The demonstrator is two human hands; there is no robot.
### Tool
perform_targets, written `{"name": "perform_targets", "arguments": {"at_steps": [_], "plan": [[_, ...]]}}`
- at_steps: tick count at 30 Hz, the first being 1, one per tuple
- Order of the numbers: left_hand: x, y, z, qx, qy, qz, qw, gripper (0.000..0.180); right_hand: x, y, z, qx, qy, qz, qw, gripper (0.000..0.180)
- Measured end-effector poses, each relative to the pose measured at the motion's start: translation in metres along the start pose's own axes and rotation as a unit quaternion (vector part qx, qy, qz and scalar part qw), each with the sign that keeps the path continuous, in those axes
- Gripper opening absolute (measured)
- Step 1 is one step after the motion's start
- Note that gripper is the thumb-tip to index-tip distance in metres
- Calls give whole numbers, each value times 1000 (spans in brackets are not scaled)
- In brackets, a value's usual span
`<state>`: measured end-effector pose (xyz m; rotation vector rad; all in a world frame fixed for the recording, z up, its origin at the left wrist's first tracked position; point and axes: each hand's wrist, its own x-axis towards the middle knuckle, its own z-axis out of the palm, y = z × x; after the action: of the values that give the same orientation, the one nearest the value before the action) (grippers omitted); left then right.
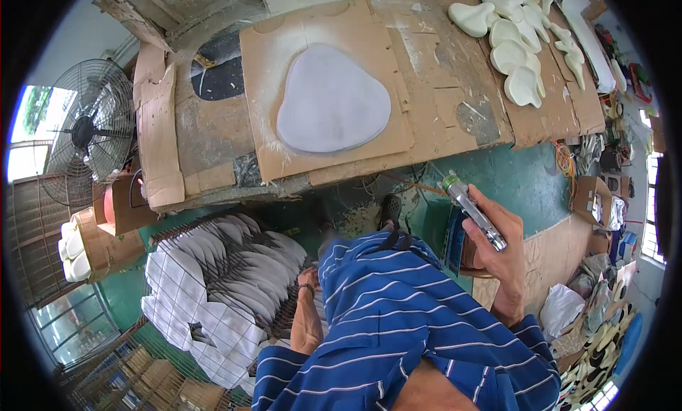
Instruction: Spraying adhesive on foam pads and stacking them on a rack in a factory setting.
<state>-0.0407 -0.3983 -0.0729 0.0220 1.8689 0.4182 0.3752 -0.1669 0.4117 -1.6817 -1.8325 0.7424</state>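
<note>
My right hand (497, 237) is closed around a silver spray gun (477, 215) with a green ring at its nozzle, held out past the front edge of the bench. The nozzle points forward and to the left. Down by my left hip, my left hand (307, 279) is curled closed beside a row of thin white pads (249, 269) on a wire rack; what it grips, if anything, is hidden. On the bench a rounded, triangular whitish pad (334, 102) lies flat on a cardboard sheet (266, 137), with pale overspray around it. Neither hand touches that pad.
Cardboard covers the workbench (444, 120). Several cream moulded pieces (522, 84) are heaped at its far right. A large fan (84, 130) stands left, above a box of white pieces (74, 251). Cardboard boxes (593, 198) and bags (563, 311) line the right side. An orange hose (419, 186) runs below the bench edge.
</note>
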Motion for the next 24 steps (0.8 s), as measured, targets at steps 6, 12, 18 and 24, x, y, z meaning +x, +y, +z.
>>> {"name": "perform_targets", "arguments": {"at_steps": [6, 12, 18, 24], "plan": [[31, 46, 8, -268, -102, -10, 958, 35, -9, -11, -8, 61, 33, -32, 997, 57], [9, 143, 34, -56, -58, 180, 980, 36, -27, -11, -17, 85, -18, 6, 996, 60], [3, 250, 73, -25, -44, 413, 910, 28, -42, -5, -22, 62, -62, -30, 996, 69], [9, 376, 120, 59, 171, 583, 792, 22, -55, -3, -24, 47, 30, 20, 998, 60]]}}
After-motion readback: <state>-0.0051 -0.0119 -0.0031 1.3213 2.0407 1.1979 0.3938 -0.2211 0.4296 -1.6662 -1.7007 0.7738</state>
